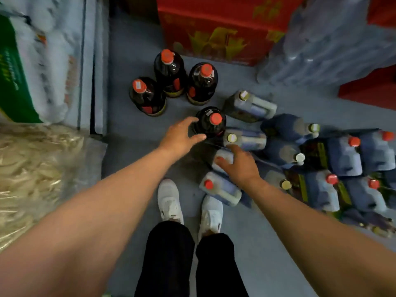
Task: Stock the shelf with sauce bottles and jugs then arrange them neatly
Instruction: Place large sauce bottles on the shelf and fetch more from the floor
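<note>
1. My left hand (180,136) is low over the floor, fingers spread and slightly curved round the side of a dark sauce bottle (209,124) with a red cap — touching or just beside it, I cannot tell which; no closed grip.
2. My right hand (240,166) rests with loose, near-straight fingers on a pale jug (221,157) lying on its side — nothing curled round it.
3. Three more dark bottles (169,71) stand upright on the grey floor (132,50) behind the first, close together.
4. Cluster of pale jugs (342,155) right of the hands, some with red caps, some with white (blurry, labels unreadable).
5. Red carton (214,24) at the back, shrink-wrapped water bottles (321,39) beside it.
6. Bagged dried noodles (32,168) on the left.
7. White shoes (171,202) below, beside one red-capped jug (220,189).
</note>
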Demonstrator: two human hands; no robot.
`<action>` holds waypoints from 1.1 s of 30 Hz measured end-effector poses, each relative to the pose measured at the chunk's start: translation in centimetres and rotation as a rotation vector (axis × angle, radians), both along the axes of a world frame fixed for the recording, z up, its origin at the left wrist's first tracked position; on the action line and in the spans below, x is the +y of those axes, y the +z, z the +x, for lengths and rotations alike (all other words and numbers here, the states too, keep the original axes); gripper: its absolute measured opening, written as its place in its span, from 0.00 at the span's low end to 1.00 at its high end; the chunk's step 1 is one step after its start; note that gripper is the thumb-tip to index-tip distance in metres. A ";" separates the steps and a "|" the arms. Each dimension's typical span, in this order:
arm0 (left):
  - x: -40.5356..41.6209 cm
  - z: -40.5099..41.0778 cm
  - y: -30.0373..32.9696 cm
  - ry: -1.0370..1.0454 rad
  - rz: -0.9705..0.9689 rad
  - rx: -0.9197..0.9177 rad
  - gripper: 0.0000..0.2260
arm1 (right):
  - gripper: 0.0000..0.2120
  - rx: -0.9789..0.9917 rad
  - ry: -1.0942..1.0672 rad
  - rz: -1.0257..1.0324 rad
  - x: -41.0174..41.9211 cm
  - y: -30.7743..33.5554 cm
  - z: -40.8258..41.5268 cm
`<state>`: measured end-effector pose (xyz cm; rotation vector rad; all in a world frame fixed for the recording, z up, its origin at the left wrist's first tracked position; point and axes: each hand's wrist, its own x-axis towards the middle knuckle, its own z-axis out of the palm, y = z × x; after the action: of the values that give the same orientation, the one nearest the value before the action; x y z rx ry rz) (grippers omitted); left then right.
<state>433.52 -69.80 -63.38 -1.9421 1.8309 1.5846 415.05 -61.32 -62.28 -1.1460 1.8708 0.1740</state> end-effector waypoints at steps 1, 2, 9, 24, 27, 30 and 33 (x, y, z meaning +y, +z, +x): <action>-0.5 -0.6 -1.1 -0.003 -0.002 0.032 0.28 | 0.31 0.004 0.012 0.001 0.3 -1.1 -0.1; -1.0 -1.2 -2.0 -0.014 -0.009 0.069 0.29 | 0.32 0.003 0.019 -0.003 0.5 -2.1 -0.1; -3.9 -4.6 -7.1 -0.194 -0.039 0.179 0.32 | 0.25 -0.023 0.011 -0.055 1.7 -6.2 -0.5; -3.7 -0.2 -7.9 -0.163 -0.083 0.270 0.19 | 0.32 -0.099 -0.096 -0.059 0.6 -8.4 0.0; -4.1 1.4 -7.9 -0.092 -0.056 0.315 0.19 | 0.35 -0.157 -0.158 -0.085 -0.1 -8.9 0.6; -5.0 2.5 -7.9 -0.004 -0.015 0.356 0.19 | 0.41 -0.186 -0.156 -0.092 -0.7 -9.9 1.4; -5.9 3.6 -8.4 0.051 -0.005 0.390 0.19 | 0.45 -0.214 -0.198 -0.089 -1.6 -11.1 2.3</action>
<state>437.15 -75.70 -71.80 -1.7919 1.9190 2.1010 417.31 -62.90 -73.43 -0.9892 1.8007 -0.1399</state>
